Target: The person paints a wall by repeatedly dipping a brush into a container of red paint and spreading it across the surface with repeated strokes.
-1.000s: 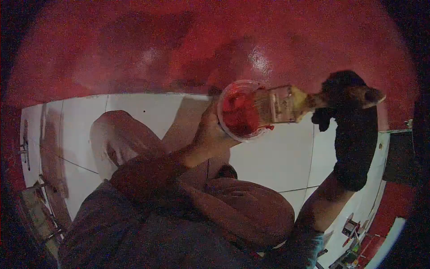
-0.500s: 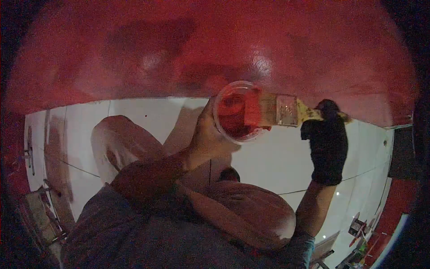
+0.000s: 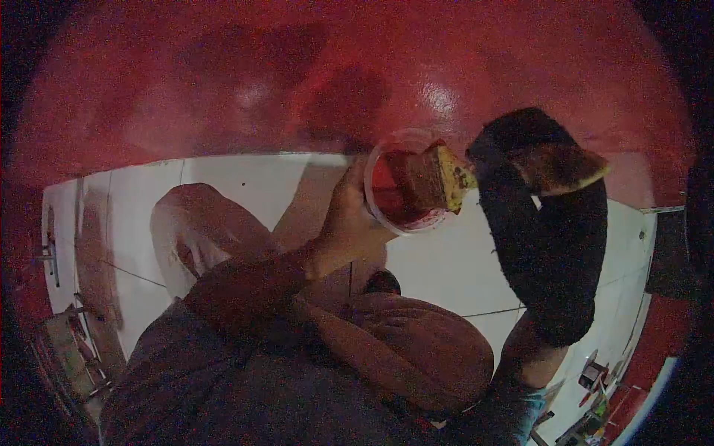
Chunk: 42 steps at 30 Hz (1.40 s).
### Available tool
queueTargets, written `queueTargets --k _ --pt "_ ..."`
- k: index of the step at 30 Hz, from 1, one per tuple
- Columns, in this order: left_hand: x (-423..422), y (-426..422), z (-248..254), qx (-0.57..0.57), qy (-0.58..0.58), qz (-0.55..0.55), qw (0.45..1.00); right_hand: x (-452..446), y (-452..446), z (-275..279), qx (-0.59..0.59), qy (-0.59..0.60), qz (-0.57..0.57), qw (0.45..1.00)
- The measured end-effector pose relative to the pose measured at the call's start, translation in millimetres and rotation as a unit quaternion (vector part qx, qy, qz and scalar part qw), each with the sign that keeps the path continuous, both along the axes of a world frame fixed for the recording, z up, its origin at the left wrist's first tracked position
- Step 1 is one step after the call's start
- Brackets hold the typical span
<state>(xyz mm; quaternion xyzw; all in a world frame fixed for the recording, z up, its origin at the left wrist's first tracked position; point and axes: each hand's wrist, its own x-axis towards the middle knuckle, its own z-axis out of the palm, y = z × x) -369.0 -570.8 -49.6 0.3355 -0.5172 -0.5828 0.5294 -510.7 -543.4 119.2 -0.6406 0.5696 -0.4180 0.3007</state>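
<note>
A clear cup [image 3: 372, 204] is gripped here by the left hand [image 3: 346, 219], its fingers closed around the near side, and red paint [image 3: 386, 181] is seen inside. Over on the other side, the brush [image 3: 455, 178] is clasped in the right hand [image 3: 529, 160], which is covered by a black glove [image 3: 554, 253]. The brush's head is dipped into the cup's mouth, and its handle is laid back across the gloved hand, the end left sticking out on the far side of the fingers. The hands are held apart, with cup and brush head between them.

Beyond both hands, the view is filled by a glossy red surface [image 3: 245, 67], marked by dark shadows. Below them, white tiles [image 3: 439, 267] are crossed by thin dark joints, and bent legs [image 3: 201, 223] are seen nearer the body. Small items [image 3: 593, 375] are spread beyond the right forearm, too blurred to be told.
</note>
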Motion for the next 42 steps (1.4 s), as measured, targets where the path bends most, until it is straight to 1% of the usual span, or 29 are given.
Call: queueTargets --k 3,5,6,7,8,9,10,12,13,14,15,16,17,19,20,21,24,25,27,28,29,30,32,33,35,36,37,39,42 --pt "2 4 2 -0.045 -0.054 0.017 0.997 -3 -5 -11 -0.072 0.120 0.008 0.990" --pt "3 2 1 -0.114 -0.135 0.045 0.983 -4 -6 -15 -0.119 0.201 0.010 0.972" --pt "1 3 0 -0.113 -0.135 0.045 0.983 -3 -7 -15 -0.142 0.240 0.012 0.960" --pt "-2 5 -1 -0.052 -0.058 0.025 0.997 0 -6 -9 -0.142 0.240 0.012 0.960" --pt "-3 6 -2 0.010 0.020 0.005 1.000 5 -4 1 -0.050 0.165 0.009 0.985" --pt "-3 5 -1 0.011 0.020 0.005 1.000 8 -3 7 0.043 0.088 0.006 0.995" --pt "-3 3 1 -0.008 0.039 -0.007 0.999 8 -2 6 0.043 0.088 0.007 0.995" --pt "-2 3 3 -0.027 0.058 -0.018 0.998 6 -1 0 -0.011 0.063 -0.032 0.997" --pt "-1 4 4 -0.056 -0.014 0.004 0.998 4 1 -5 -0.011 0.063 -0.032 0.997" --pt "1 4 5 -0.085 -0.086 0.027 0.992 1 4 -12 -0.060 -0.010 -0.052 0.997" --pt "2 4 4 -0.085 -0.087 0.028 0.992 -4 6 -16 -0.108 -0.082 -0.072 0.988" --pt "4 3 3 -0.078 -0.076 0.025 0.994 -16 3 -6 -0.034 -0.067 -0.080 0.994" --pt "4 2 1 -0.070 -0.065 0.022 0.995 -26 3 -8 -0.034 -0.068 -0.079 0.994" --pt "5 -2 -4 -0.054 -0.043 0.014 0.997 -45 3 -17 0.040 -0.102 -0.087 0.990" --pt "5 -4 -6 -0.046 -0.033 0.010 0.998 -54 5 -28 -0.002 -0.145 -0.070 0.987" --pt "5 -6 -9 -0.038 -0.022 0.005 0.999 -58 6 -36 -0.003 -0.146 -0.071 0.987" --pt "3 -17 -14 -0.013 0.011 -0.013 1.000 -65 4 -54 0.017 0.059 -0.084 0.995" --pt "1 -19 -15 -0.006 0.022 -0.023 0.999 -64 5 -60 0.016 0.059 -0.090 0.994" --pt "-3 -21 -15 -0.003 0.037 -0.049 0.998 -63 8 -71 0.042 -0.062 -0.108 0.991" --pt "-2 -19 -14 -0.005 0.020 -0.046 0.999 -71 9 -76 -0.061 0.193 -0.066 0.977" --pt "-1 -17 -13 -0.009 0.004 -0.045 0.999 -74 11 -79 -0.063 0.197 -0.084 0.975" --pt "-3 -15 -14 -0.014 0.007 -0.062 0.998 -74 13 -81 -0.050 0.100 -0.073 0.991" --pt "-6 -9 -19 -0.081 0.032 -0.014 0.996 -69 17 -85 -0.021 -0.116 -0.074 0.990" --pt "-11 -11 -20 -0.086 0.034 -0.027 0.995 -69 19 -85 -0.027 -0.115 -0.085 0.989" --pt "-10 -7 -25 -0.095 0.009 -0.019 0.995 -72 20 -87 0.032 -0.147 -0.067 0.986" --pt "-2 -6 -27 -0.095 -0.007 -0.011 0.995 -71 17 -98 -0.009 -0.143 -0.064 0.988" --pt "-19 -15 -27 -0.098 -0.020 -0.003 0.995 -71 18 -100 -0.012 -0.144 -0.069 0.987" --pt "-7 -7 -33 -0.104 -0.047 0.016 0.993 -73 18 -101 0.044 -0.104 -0.123 0.986" --pt "-12 -9 -37 -0.112 -0.090 0.046 0.989 -70 22 -116 0.001 -0.126 -0.085 0.988"
